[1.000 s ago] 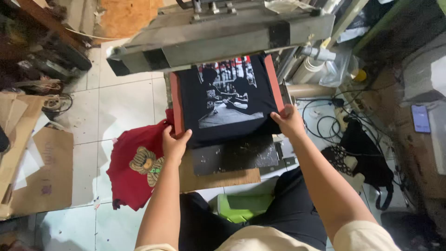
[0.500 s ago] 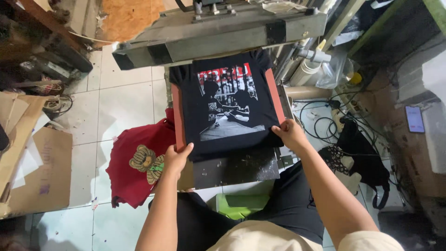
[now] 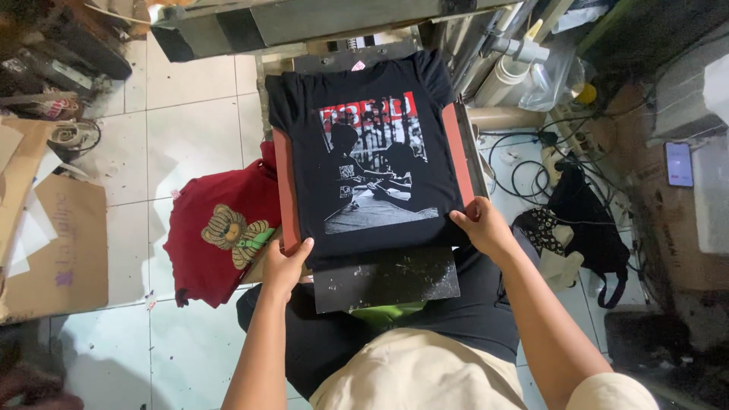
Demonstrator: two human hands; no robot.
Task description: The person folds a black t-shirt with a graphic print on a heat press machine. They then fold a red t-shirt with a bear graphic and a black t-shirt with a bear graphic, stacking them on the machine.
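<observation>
A black t-shirt [image 3: 364,114] with a red, black and white print lies flat on a red platen [image 3: 454,144] of a heat press. My left hand [image 3: 287,264] grips the shirt's lower left hem and platen corner. My right hand [image 3: 480,224] holds the lower right hem. Below the shirt a dark smudged sheet [image 3: 387,277] sticks out toward me. The press's grey upper plate [image 3: 319,19] sits above the shirt's collar.
A dark red shirt with a bear print [image 3: 220,228] hangs at the left of the platen. Cardboard sheets [image 3: 53,243] lie on the tiled floor far left. Cables [image 3: 531,163], a black bag [image 3: 585,212] and white tubes [image 3: 509,72] crowd the right.
The platen with the black shirt has slid out from under the upper plate toward me; the whole print now shows. Both hands stay at the lower corners.
</observation>
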